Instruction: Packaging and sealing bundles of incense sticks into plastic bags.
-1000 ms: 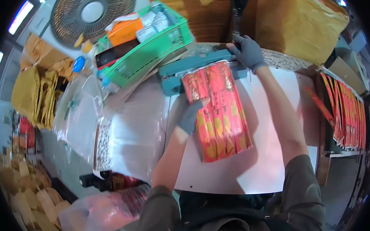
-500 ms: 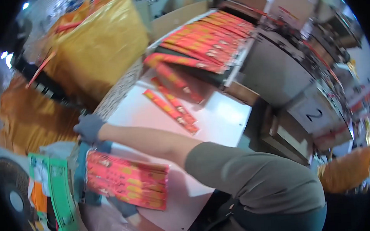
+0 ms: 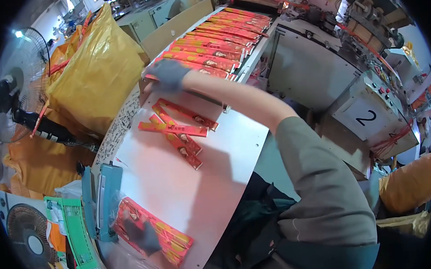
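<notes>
In a dark grey glove, my right hand (image 3: 168,76) reaches over the near end of a row of slim red-and-yellow packets (image 3: 211,47). Motion smears its fingers, so any grip is unclear. My left hand (image 3: 144,235), gloved alike, lies with fingers spread on a clear bag of red packets (image 3: 169,236) at the table's lower left. Beside that bag stands a teal bar sealer (image 3: 107,201), its long arm raised. Several loose red packets (image 3: 183,131) lie crossed on the white tabletop (image 3: 213,183) between my hands.
A yellow sack (image 3: 95,67) bulges beyond the table's left edge, near a black standing fan (image 3: 9,96). Green frames (image 3: 77,234) and a box fan (image 3: 33,241) are at lower left. On the right are a grey machine cabinet (image 3: 309,64) and a control box (image 3: 370,112).
My right hand has gone from the sealer up to the packet row. The bag now lies lower, off the sealer, with my left hand on top. More loose packets show on the table.
</notes>
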### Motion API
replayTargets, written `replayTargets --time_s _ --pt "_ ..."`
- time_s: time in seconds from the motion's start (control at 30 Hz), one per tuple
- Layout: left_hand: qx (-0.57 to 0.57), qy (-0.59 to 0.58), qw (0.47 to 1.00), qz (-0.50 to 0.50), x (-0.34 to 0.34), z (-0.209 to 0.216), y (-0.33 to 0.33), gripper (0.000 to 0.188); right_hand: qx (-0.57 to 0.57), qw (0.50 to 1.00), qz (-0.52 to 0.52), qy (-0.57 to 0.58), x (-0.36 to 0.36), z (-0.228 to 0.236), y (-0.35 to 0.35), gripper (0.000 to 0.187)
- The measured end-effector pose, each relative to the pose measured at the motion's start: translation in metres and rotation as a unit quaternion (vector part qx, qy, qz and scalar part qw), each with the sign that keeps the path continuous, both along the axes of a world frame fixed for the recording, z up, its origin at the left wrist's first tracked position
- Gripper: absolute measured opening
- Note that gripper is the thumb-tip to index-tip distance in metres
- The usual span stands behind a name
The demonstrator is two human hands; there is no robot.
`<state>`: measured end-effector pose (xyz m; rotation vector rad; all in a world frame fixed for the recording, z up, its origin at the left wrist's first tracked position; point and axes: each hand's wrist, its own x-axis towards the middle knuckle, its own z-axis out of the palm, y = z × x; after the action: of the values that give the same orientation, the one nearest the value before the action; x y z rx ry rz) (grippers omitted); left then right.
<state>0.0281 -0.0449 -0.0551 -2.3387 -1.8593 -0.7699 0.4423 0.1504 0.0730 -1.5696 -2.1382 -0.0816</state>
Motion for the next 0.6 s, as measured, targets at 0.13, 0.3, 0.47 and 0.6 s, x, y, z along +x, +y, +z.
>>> replayTargets --time_s 0.13,0.3,0.47,0.6 --pt "-0.049 -0.095 0.982 -0.155 0.113 -0.045 0.039 0.061 -0.022 0.984 -0.179 0.002 0.111 -0.009 0.028 0.060" --pt "-0.074 0.019 0.965 -0.251 0.204 -0.042 0.072 0.046 -0.038 0.931 -0.362 0.021 0.271 -0.034 0.061 0.082" --pt "-0.043 -0.032 0.985 -0.162 0.223 -0.042 0.089 0.050 0.034 0.843 -0.534 -0.060 0.386 -0.060 0.076 0.093" --pt "0.002 -0.029 0.997 -0.068 0.223 -0.050 0.117 0.057 0.055 0.812 -0.565 -0.132 0.406 -0.081 0.059 0.092"
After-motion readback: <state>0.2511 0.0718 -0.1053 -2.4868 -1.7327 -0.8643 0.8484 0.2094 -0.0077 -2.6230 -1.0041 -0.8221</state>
